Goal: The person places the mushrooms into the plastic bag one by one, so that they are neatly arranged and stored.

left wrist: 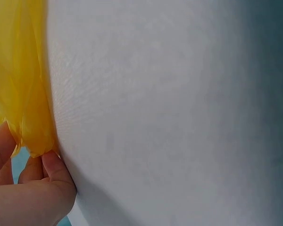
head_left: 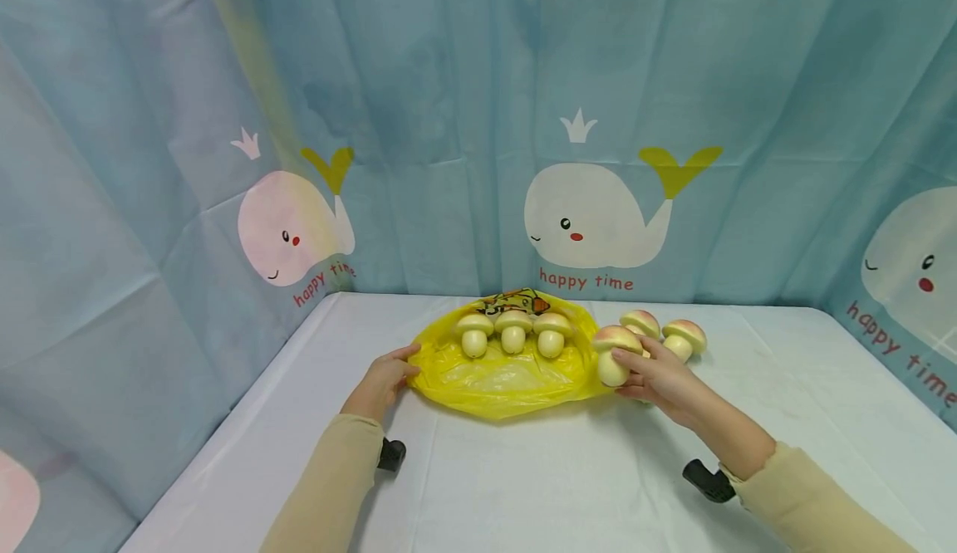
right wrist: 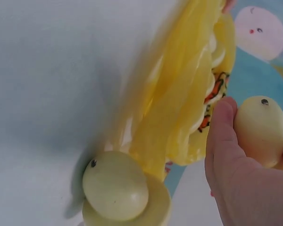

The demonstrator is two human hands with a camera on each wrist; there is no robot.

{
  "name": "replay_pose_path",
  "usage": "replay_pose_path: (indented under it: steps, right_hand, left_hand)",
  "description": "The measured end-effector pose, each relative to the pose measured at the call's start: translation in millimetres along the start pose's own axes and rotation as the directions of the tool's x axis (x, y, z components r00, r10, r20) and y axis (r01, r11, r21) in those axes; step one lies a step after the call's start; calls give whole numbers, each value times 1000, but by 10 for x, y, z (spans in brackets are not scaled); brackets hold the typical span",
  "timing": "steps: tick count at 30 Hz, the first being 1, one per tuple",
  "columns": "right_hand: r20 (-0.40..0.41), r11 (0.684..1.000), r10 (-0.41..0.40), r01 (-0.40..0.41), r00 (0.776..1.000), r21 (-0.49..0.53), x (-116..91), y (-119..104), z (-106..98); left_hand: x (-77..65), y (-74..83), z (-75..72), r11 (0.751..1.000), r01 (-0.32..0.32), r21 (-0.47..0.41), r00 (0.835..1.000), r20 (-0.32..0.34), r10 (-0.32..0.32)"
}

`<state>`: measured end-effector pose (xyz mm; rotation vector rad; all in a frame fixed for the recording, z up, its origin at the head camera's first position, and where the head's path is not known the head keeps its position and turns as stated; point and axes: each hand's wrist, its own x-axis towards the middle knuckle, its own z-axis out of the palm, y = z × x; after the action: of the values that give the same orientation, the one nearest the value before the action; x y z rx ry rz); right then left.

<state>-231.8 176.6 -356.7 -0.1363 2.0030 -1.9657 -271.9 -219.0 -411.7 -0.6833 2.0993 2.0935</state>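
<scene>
A yellow plastic bag (head_left: 493, 399) lies with its mouth spread wide on the table. Three toy mushrooms (head_left: 512, 333), cream stems toward me, sit side by side in it. My left hand (head_left: 385, 379) pinches the bag's left edge; the left wrist view shows fingertips (left wrist: 54, 162) gathered on the thin plastic. At the bag's right edge, my right hand (head_left: 661, 379) grips another toy mushroom (head_left: 615, 370) by its stem, with thumb and fingers on either side. That stem (right wrist: 262, 129) hangs over the table in the right wrist view, and another mushroom (right wrist: 115, 186) lies below it.
Behind and right of my right hand are more toy mushrooms, one (head_left: 640, 322) partly covered and one (head_left: 684, 338) tilted. A white cloth covers the table (head_left: 508, 486). A blue curtain (head_left: 463, 121) printed with whales hangs along the back and sides.
</scene>
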Motion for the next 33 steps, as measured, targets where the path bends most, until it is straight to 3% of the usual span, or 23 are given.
replay_pose_path:
  steps: [12,19,33]
  right_hand:
    - [-20,999,33,-34,999,-21,65,27,148]
    - [20,998,44,-43,999,-43,78,79,223]
    - [18,997,61,-60,998,-41,102,73,327]
  left_hand:
    - [29,1,14,1000,15,-13,1000,-25,-15]
    - [26,-1,11,1000,16,-8,1000,-24,-17]
    - [11,-11,4,1000,28,-3,999,-29,-29]
